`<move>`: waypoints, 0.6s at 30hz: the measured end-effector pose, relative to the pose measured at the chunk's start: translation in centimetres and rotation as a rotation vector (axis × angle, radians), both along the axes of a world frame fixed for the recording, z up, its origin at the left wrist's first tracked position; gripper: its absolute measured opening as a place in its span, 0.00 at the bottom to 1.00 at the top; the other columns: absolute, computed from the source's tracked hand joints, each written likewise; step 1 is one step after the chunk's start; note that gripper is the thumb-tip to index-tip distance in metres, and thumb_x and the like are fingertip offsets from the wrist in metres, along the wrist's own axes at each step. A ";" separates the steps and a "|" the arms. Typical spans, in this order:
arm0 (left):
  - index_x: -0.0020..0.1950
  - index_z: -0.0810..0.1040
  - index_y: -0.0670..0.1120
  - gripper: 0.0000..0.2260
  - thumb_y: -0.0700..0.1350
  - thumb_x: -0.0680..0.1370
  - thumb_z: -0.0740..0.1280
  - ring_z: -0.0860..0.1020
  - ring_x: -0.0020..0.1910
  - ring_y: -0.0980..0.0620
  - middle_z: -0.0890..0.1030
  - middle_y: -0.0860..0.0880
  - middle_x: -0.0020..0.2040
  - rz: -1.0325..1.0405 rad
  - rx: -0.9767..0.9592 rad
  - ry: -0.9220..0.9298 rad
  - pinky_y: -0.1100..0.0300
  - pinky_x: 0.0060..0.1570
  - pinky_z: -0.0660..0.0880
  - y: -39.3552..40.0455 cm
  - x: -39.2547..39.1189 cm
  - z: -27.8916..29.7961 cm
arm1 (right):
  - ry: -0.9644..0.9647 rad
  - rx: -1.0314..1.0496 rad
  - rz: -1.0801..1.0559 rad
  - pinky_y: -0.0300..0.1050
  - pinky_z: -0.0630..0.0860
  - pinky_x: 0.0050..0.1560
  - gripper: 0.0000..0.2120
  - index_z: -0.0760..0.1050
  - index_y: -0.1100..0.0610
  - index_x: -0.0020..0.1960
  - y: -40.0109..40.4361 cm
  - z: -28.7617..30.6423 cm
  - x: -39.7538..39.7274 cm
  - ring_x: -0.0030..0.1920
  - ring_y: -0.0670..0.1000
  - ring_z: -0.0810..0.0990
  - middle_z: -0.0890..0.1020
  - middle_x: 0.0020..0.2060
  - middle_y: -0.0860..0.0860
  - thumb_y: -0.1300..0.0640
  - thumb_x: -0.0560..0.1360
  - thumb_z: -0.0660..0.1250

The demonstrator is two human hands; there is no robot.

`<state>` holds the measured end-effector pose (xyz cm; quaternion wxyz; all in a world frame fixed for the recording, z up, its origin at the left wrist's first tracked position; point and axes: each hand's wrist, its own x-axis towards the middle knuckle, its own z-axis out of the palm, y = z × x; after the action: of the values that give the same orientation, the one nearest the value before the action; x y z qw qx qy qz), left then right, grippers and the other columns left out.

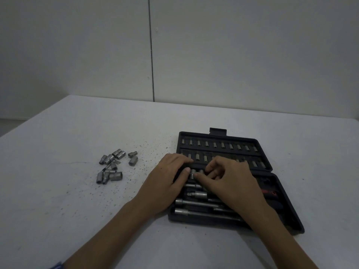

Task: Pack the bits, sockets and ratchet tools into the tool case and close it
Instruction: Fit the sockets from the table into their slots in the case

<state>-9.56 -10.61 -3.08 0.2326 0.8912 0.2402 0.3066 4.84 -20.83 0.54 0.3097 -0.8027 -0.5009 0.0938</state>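
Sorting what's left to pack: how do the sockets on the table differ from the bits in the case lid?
The loose sockets lie jumbled on the table; the bits stand in neat rows in the tool case. The sockets look wider, the bits slimmer. Both are grey metal.

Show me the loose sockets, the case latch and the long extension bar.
Loose sockets (111, 166), head view, middle of the pile.
Case latch (218, 131), head view, its centre.
Extension bar (200, 213), head view, mid-shaft.

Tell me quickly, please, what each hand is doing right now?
Left hand: open, fingers resting on the tool case.
Right hand: fingers curled, pinching a socket into the case.
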 end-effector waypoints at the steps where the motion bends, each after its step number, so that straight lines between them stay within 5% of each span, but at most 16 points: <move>1: 0.60 0.75 0.49 0.16 0.53 0.78 0.55 0.69 0.57 0.63 0.75 0.57 0.55 0.006 -0.008 0.001 0.76 0.57 0.62 0.0 0.0 0.0 | -0.039 -0.002 -0.015 0.33 0.70 0.39 0.15 0.75 0.46 0.40 0.0 0.0 -0.2 0.36 0.39 0.77 0.80 0.32 0.41 0.35 0.66 0.69; 3: 0.61 0.74 0.50 0.17 0.54 0.78 0.54 0.69 0.57 0.63 0.75 0.57 0.56 0.007 -0.012 0.000 0.76 0.57 0.62 0.0 0.0 0.0 | -0.058 0.014 -0.029 0.30 0.66 0.38 0.13 0.75 0.45 0.40 0.0 0.1 -0.4 0.36 0.38 0.77 0.80 0.32 0.40 0.36 0.67 0.70; 12: 0.58 0.75 0.49 0.18 0.55 0.77 0.52 0.70 0.56 0.63 0.75 0.58 0.54 -0.006 0.010 0.008 0.75 0.56 0.63 0.0 0.0 0.0 | 0.045 0.091 -0.039 0.44 0.80 0.41 0.04 0.78 0.46 0.36 0.0 0.4 0.0 0.32 0.38 0.79 0.80 0.28 0.40 0.48 0.67 0.71; 18: 0.58 0.76 0.49 0.18 0.55 0.77 0.53 0.69 0.57 0.63 0.75 0.58 0.54 -0.004 0.010 -0.002 0.72 0.57 0.65 0.1 0.0 -0.1 | -0.038 -0.020 -0.024 0.40 0.77 0.40 0.15 0.76 0.45 0.41 0.0 0.3 -0.7 0.37 0.38 0.78 0.80 0.33 0.40 0.35 0.67 0.69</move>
<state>-9.55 -10.56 -3.16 0.2291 0.8926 0.2365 0.3080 4.17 -20.84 0.81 0.2930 -0.8134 -0.4962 0.0800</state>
